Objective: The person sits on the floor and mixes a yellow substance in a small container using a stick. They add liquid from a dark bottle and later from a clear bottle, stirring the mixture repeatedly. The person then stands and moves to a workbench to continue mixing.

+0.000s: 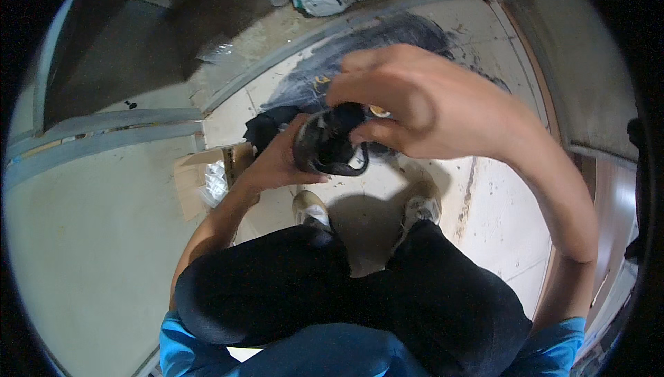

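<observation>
Evidently for steadiness, the bare left hand (279, 160) curled its fingers round a black rounded hollow part (311, 143), twelve o'clock from the black-clad knees (218, 290), while the bare right hand (418, 104) seemingly pinched its one-o'clock edge.

Dim scene, bent edges

The far left lies in deep gloom; the floor (508, 238) at right is brightest. A shadow spreads between the shoes (423, 205). The right hand (415, 104) looks blurred. Straight edges curve toward the black rim, and grain speckles the dark trousers (277, 287).
</observation>
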### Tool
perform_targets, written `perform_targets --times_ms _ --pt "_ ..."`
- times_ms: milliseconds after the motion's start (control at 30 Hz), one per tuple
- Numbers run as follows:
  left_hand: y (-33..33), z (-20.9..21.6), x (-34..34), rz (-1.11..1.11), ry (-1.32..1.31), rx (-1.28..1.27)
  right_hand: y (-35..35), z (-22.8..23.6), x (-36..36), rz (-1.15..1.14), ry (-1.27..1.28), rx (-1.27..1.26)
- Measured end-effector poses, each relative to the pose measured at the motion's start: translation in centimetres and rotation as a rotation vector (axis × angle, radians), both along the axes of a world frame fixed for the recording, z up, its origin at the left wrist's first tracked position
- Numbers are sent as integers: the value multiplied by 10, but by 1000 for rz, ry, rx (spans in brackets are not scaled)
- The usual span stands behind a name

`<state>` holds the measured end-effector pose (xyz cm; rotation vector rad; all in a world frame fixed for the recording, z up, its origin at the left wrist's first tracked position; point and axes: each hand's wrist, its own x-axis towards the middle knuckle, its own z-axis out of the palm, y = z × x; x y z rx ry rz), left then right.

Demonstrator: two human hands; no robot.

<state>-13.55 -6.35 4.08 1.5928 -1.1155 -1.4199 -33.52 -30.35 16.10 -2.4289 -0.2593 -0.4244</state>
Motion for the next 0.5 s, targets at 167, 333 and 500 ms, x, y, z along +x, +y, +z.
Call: perform_targets --times_ms 167,333,500 --pt "-3 -5 5 -110 -210 -107 5 10 3 16 210 81" --pt "-5 -10 5 -111 -161 -96 4 11 -6 -49 273 168" --pt "-5 -14 8 -125 -157 -172 9 -7 -24 -286 429 527"
